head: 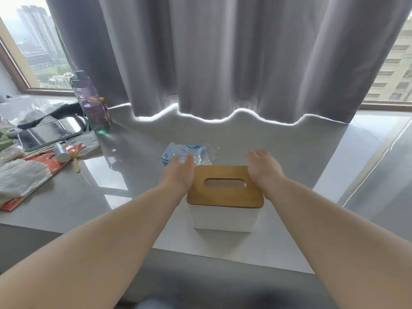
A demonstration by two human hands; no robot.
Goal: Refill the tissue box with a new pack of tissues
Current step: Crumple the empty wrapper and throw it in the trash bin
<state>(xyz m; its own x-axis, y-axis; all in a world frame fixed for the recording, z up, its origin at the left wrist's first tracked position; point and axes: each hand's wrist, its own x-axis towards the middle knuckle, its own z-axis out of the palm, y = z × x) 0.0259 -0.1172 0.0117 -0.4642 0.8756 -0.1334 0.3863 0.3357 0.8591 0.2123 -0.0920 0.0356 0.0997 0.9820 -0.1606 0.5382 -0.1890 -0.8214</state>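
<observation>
A white tissue box [223, 219] with a wooden lid [225, 195] stands on the grey sill, the lid's oval slot showing nothing poking out. My left hand [178, 175] rests open against the lid's left edge. At the lid's right edge lies my right hand [265, 170], fingers apart and curled slightly. Just behind the box lies a crumpled blue and clear plastic tissue wrapper [185, 151], partly hidden by my left fingers. Neither hand grips anything.
A purple water bottle [91, 103] stands at the back left. Near it lie a phone [49, 132], a small metal cylinder [60, 151], plastic bags and a red packet [29, 175]. A grey curtain [223, 63] hangs behind. The sill's front edge runs below the box.
</observation>
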